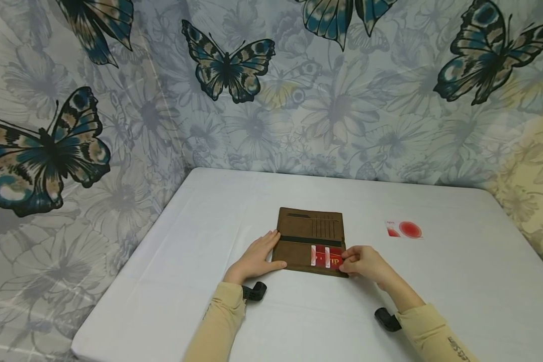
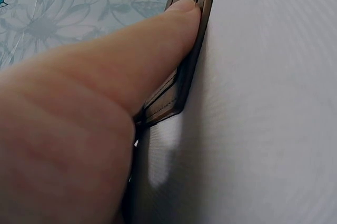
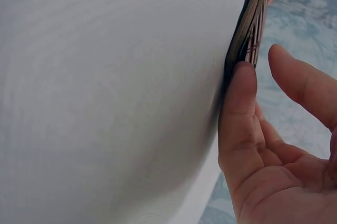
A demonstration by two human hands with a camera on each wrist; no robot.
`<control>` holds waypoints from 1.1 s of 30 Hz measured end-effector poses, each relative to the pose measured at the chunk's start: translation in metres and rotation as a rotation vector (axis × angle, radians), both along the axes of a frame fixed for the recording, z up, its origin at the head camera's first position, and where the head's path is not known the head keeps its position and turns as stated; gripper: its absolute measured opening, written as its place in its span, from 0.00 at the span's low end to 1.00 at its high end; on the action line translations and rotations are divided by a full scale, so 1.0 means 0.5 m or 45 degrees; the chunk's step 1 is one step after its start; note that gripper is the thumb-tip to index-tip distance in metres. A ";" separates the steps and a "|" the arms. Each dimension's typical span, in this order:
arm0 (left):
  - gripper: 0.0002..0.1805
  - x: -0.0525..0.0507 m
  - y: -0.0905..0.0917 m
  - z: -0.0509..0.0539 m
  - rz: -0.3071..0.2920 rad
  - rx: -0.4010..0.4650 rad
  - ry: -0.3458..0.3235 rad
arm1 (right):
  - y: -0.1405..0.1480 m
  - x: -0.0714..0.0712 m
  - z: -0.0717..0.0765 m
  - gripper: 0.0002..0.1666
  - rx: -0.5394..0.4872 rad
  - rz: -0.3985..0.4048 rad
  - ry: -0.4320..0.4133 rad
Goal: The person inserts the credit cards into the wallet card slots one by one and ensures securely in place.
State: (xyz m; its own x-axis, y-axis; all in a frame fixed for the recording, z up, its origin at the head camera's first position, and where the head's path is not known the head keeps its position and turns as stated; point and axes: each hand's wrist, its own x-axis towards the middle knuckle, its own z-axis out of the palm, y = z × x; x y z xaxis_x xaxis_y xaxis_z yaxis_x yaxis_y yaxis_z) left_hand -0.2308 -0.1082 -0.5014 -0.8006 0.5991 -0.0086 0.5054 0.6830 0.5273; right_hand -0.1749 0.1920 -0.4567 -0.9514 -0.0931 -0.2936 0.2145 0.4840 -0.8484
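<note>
A brown wallet (image 1: 294, 256) lies unfolded on the white table, its upper half showing a row of card slots. Red cards with white strips (image 1: 320, 256) sit in the lower right part of it. My left hand (image 1: 255, 259) rests on the wallet's left edge with straight fingers; its thumb (image 2: 168, 34) lies over the stitched edge in the left wrist view. At the right edge, beside the red cards, is my right hand (image 1: 366, 264). In the right wrist view one fingertip (image 3: 243, 79) touches the wallet's edge, while another finger stands apart from it.
A white card with red shapes (image 1: 404, 230) lies flat on the table to the right of the wallet. The white-covered table (image 1: 217, 201) meets butterfly-patterned cloth walls (image 1: 253, 136) at the back and left. Both wrists carry small black cameras (image 1: 255, 291).
</note>
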 end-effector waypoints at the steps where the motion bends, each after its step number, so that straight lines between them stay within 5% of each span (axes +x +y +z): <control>1: 0.46 0.000 0.000 -0.001 -0.001 -0.004 0.001 | 0.000 0.001 0.000 0.20 0.005 0.005 0.002; 33: 0.46 -0.001 0.000 0.002 -0.007 -0.014 0.005 | 0.013 0.000 -0.004 0.25 -0.066 0.286 0.115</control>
State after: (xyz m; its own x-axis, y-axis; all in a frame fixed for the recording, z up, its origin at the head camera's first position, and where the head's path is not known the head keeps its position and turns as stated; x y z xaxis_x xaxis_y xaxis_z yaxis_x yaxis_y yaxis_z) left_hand -0.2311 -0.1083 -0.5005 -0.7975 0.6032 -0.0124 0.5110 0.6862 0.5177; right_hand -0.1747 0.1982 -0.4588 -0.9273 -0.3178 -0.1979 0.0289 0.4663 -0.8842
